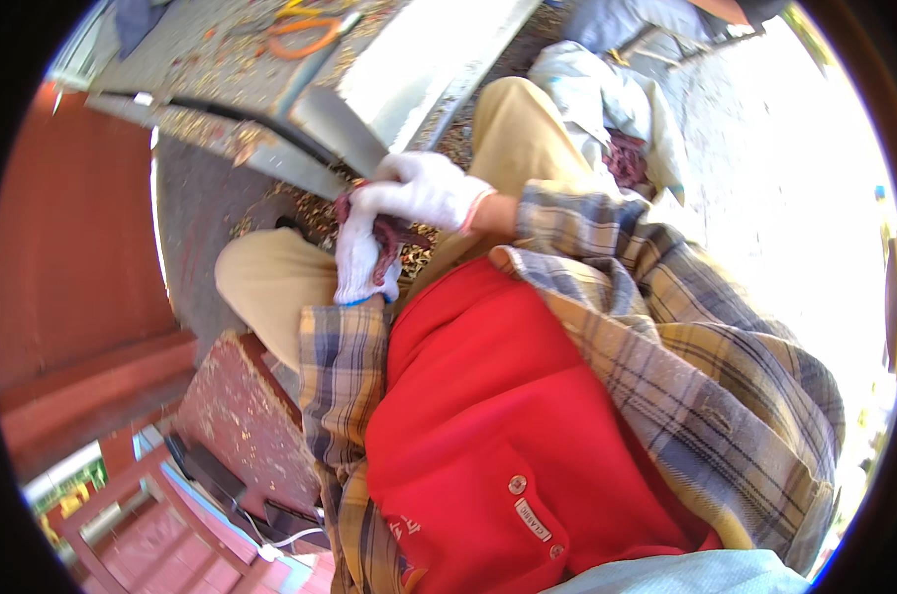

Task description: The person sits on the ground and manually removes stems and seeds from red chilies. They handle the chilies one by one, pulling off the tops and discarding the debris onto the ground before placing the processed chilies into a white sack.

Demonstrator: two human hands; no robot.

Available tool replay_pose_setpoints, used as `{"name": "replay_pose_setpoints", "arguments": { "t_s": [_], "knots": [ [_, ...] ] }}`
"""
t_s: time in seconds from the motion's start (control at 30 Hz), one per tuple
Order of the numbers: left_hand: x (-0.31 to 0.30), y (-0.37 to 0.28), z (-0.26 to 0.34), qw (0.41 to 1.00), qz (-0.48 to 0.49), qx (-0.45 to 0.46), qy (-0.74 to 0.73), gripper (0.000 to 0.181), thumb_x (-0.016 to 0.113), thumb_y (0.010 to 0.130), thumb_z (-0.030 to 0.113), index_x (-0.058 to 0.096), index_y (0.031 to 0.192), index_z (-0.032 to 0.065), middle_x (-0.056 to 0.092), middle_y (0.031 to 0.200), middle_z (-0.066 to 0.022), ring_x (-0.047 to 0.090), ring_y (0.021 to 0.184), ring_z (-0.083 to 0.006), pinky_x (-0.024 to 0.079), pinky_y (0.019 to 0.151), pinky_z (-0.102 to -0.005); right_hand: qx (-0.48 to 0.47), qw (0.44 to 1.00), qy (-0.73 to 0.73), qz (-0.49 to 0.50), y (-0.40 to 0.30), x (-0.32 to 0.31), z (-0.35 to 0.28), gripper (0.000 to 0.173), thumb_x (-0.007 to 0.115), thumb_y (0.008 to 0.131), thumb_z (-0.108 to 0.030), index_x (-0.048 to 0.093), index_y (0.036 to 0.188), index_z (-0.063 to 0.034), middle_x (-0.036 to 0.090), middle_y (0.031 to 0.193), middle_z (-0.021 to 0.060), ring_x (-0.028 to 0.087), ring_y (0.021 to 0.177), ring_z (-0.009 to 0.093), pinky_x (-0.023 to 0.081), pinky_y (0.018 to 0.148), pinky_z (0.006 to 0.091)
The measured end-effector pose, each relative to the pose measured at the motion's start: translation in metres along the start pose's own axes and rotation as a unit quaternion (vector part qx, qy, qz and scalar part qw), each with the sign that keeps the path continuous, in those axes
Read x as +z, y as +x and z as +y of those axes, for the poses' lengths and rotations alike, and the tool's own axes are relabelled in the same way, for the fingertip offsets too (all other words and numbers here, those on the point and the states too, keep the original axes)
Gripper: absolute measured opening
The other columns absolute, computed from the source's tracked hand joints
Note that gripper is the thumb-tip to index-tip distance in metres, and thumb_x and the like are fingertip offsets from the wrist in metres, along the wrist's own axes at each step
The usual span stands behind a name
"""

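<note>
My left hand (359, 249), in a white knit glove with a blue cuff, is closed around several dark-red, wrinkled pods that look like dried chili peppers (390, 249). Some of these pods stick out below its fingers. My right hand (422, 191), gloved in white with a pink cuff, meets it from the right. Its bent fingers are at the top of the bunch, where a reddish piece shows; the fingertips are partly hidden. Both hands are held between my knees, over ground strewn with pale seeds and bits (417, 260).
Orange-handled scissors (304, 38) lie on a littered grey surface (196, 70) at the upper left. A white sack (586, 82) with dark-red pods (627, 160) stands beyond my right knee. On the left are a red panel (77, 245) and a worn red board (248, 416). Another person (723, 9) is partly visible at the top.
</note>
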State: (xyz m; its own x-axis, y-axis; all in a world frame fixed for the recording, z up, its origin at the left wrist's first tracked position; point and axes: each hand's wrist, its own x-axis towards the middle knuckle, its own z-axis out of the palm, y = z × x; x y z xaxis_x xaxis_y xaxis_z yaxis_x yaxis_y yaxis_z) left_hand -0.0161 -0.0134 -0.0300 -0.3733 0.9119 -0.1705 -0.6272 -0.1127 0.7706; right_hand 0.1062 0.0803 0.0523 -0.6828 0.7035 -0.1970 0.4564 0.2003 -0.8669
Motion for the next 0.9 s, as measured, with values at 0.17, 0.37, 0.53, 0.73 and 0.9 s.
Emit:
{"name": "replay_pose_setpoints", "arguments": {
  "t_s": [0.17,0.37,0.53,0.73,0.9],
  "knots": [
    [0.021,-0.009,0.012,0.997,0.054,-0.054,0.011,0.036,0.048,0.105,0.038,0.055,0.117,0.0049,0.061,0.105,-0.0062,0.059,0.098,-0.0174,0.049,0.087,-0.0324,-0.084,0.996,-0.025,0.005,-0.009,0.018,0.007,0.079,0.082,0.067,-0.048,0.055,0.125,-0.0021,0.066,0.111,0.0205,0.066,0.107,0.034,0.052,0.092,0.0382],
    [0.032,-0.016,0.012,0.994,0.07,-0.088,0.009,0.044,0.051,0.103,0.04,0.05,0.132,0.0073,0.058,0.123,-0.0101,0.058,0.11,-0.0218,0.048,0.092,-0.036,-0.132,0.99,0.039,-0.034,-0.006,0.012,0.024,0.077,0.079,0.071,-0.031,0.046,0.136,-0.007,0.058,0.125,0.0205,0.061,0.114,0.036,0.05,0.096,0.0399],
    [0.066,-0.022,0.013,0.992,0.083,-0.091,-0.008,0.047,0.056,0.099,0.044,0.055,0.128,0.0062,0.062,0.116,-0.009,0.061,0.101,-0.0199,0.05,0.083,-0.0334,-0.121,0.992,0.001,-0.028,-0.006,0.012,0.028,0.05,0.066,0.082,-0.021,0.047,0.127,-0.0088,0.062,0.115,0.0175,0.062,0.108,0.037,0.052,0.09,0.0433],
    [0.046,-0.018,0.011,0.991,0.017,-0.119,0.055,0.055,0.057,0.096,0.051,0.051,0.132,0.0108,0.061,0.112,-0.0055,0.06,0.089,-0.0156,0.048,0.071,-0.0293,-0.164,0.985,-0.04,0.038,-0.009,0.006,0.026,0.033,0.055,0.092,-0.023,0.051,0.123,-0.014,0.064,0.11,0.0174,0.064,0.099,0.039,0.053,0.085,0.0447],
    [0.045,-0.016,0.014,0.991,-0.076,-0.107,-0.007,0.062,0.05,0.098,0.059,0.047,0.137,0.011,0.055,0.124,-0.0038,0.055,0.109,-0.0181,0.045,0.096,-0.036,-0.166,0.979,0.112,0.04,-0.003,-0.013,0.025,0.032,0.052,0.092,-0.014,0.056,0.123,-0.0089,0.065,0.105,0.0146,0.066,0.098,0.03,0.052,0.086,0.0374]
  ]
}}
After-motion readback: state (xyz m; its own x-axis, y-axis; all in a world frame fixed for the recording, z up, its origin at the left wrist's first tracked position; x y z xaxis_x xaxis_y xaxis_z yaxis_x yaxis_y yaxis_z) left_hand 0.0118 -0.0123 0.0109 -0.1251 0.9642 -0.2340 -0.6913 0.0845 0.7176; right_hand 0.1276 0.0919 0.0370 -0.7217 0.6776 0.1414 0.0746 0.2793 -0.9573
